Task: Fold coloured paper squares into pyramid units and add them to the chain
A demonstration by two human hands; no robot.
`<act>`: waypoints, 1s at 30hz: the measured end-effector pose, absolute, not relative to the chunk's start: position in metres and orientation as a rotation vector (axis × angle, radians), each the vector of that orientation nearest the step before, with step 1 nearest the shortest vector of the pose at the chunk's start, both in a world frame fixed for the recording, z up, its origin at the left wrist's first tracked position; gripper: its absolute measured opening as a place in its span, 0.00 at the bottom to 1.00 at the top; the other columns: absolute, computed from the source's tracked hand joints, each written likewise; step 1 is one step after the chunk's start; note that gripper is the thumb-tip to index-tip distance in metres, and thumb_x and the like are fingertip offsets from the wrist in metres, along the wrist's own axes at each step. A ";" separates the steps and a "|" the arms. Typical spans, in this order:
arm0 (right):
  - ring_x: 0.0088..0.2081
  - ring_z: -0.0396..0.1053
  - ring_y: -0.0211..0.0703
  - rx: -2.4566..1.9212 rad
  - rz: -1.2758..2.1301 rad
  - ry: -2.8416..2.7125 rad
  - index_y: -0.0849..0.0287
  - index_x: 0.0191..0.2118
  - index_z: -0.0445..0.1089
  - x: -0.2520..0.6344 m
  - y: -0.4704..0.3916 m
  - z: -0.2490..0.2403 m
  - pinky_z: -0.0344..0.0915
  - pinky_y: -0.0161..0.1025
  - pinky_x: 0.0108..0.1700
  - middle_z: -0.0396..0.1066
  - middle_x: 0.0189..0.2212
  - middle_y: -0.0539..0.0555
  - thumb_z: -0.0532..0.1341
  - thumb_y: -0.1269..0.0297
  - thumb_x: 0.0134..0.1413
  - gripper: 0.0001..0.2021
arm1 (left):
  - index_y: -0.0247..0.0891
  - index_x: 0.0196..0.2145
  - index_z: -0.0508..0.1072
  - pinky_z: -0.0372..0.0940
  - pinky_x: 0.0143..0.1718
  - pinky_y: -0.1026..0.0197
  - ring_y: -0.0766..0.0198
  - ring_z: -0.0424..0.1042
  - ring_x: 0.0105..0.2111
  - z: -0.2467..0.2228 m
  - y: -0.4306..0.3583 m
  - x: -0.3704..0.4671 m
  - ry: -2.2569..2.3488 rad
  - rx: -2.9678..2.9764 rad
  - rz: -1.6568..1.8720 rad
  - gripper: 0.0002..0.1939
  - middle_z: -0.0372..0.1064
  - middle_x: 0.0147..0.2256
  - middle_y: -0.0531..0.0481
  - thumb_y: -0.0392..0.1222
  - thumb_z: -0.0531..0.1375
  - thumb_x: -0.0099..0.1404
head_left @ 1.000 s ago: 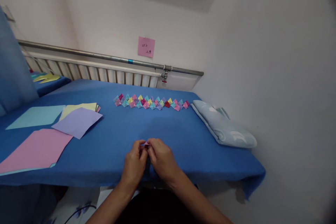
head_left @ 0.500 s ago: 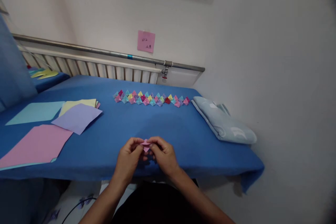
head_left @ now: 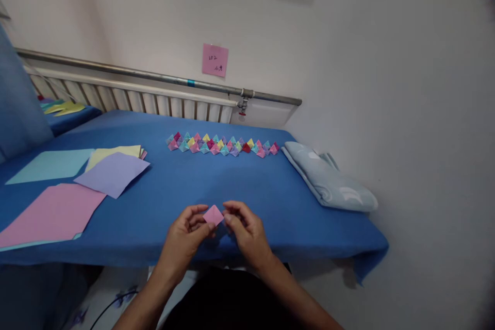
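A small pink paper folded into a diamond [head_left: 213,215] is held up above the front of the blue-covered table. My left hand [head_left: 187,229] is closed on it, thumb on its lower edge and fingers behind. At the diamond's right corner is my right hand [head_left: 246,227], fingers curled with a gap between thumb and index fingertips; whether it touches the corner is hard to tell. Farther back lies a long band of small folded paper pieces [head_left: 224,146] in pink, blue, yellow, purple and red.
Pink sheets [head_left: 54,212], a purple sheet [head_left: 115,172], a light blue sheet [head_left: 54,164] and yellow paper [head_left: 116,153] lie left on the blue cloth [head_left: 174,185]. A folded pale blanket [head_left: 328,178] rests at the right by the wall. Behind runs a radiator [head_left: 154,103].
The pink paper, earlier pinched between both hands with a fold sticking out, now shows a flat diamond face. My right hand's fingers have loosened and shifted slightly right.
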State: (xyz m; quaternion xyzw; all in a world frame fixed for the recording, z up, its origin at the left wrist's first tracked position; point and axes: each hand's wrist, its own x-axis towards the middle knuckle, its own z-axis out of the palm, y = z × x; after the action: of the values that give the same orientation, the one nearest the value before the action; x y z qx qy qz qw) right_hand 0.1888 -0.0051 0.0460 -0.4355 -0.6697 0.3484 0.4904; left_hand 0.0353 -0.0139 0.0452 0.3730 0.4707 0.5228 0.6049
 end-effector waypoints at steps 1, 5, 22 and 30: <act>0.34 0.70 0.39 -1.103 0.933 -1.562 0.57 0.40 0.72 0.188 -0.005 0.048 0.67 0.36 0.38 0.73 0.33 0.52 0.58 0.64 0.56 0.08 | 0.37 0.40 0.67 0.66 0.31 0.62 0.67 0.71 0.24 0.046 -0.016 0.035 1.087 0.889 1.210 0.24 0.70 0.24 0.57 0.43 0.68 0.44; 0.31 0.70 0.37 -1.106 1.212 -1.444 0.58 0.33 0.73 0.182 -0.006 0.057 0.66 0.35 0.37 0.73 0.29 0.49 0.63 0.61 0.49 0.07 | 0.37 0.40 0.68 0.67 0.34 0.61 0.65 0.72 0.28 0.050 -0.023 0.036 1.068 0.975 1.180 0.22 0.73 0.27 0.53 0.46 0.66 0.47; 0.25 0.62 0.35 -1.231 1.020 -1.631 0.59 0.23 0.66 0.183 -0.003 0.043 0.59 0.32 0.29 0.63 0.20 0.47 0.54 0.61 0.58 0.14 | 0.37 0.40 0.68 0.67 0.28 0.62 0.66 0.71 0.22 0.043 -0.023 0.041 1.089 1.023 0.981 0.20 0.65 0.20 0.59 0.43 0.64 0.49; 0.43 0.66 0.43 -0.894 0.290 -2.149 0.56 0.44 0.69 0.200 -0.014 0.046 0.62 0.43 0.47 0.72 0.42 0.55 0.54 0.74 0.56 0.13 | 0.33 0.45 0.64 0.69 0.25 0.64 0.68 0.70 0.20 0.041 -0.014 0.041 1.134 0.686 1.048 0.24 0.66 0.20 0.60 0.34 0.65 0.50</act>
State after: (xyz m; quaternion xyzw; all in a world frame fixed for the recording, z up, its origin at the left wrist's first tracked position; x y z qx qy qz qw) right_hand 0.1999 -0.0141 0.0460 -0.3512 -0.8445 0.1138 0.3878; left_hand 0.0410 -0.0141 0.0410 0.3037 0.5019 0.4640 0.6638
